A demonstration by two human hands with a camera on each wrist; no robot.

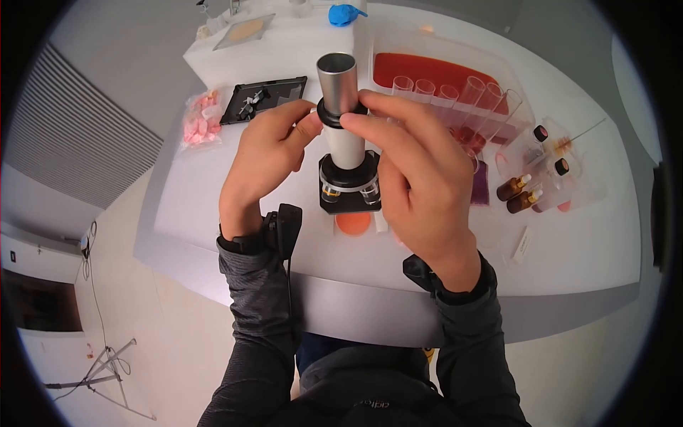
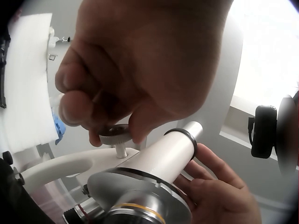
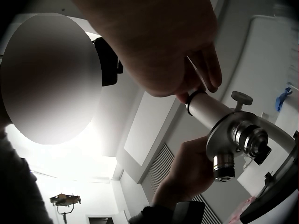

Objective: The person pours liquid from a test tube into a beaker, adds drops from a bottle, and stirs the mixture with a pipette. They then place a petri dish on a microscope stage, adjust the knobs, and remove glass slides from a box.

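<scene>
A white microscope stands upright at the table's middle, its tube [image 1: 346, 149] topped by a black ring [image 1: 331, 115] and an open silver cylinder [image 1: 337, 84]. Below the tube sits a nosepiece with objectives [image 2: 135, 213]. My left hand [image 1: 267, 146] is beside the tube; its thumb and finger pinch a ridged side knob [image 2: 116, 135]. From the right, my right hand [image 1: 430, 174] touches the black ring with extended fingertips. Another knob [image 3: 242, 98] on the microscope is free of both hands. An orange disc [image 1: 353, 223] lies just in front of the base.
A clear tub [image 1: 530, 114] of red liquid stands behind a row of glass tubes [image 1: 473, 92]. Brown dropper bottles [image 1: 514, 187] are at right. Toward the left lie a black tray [image 1: 235, 99] and a bag of pink pieces [image 1: 202, 127]. Blue gloves [image 1: 344, 15] rest on a white block [image 1: 213, 71].
</scene>
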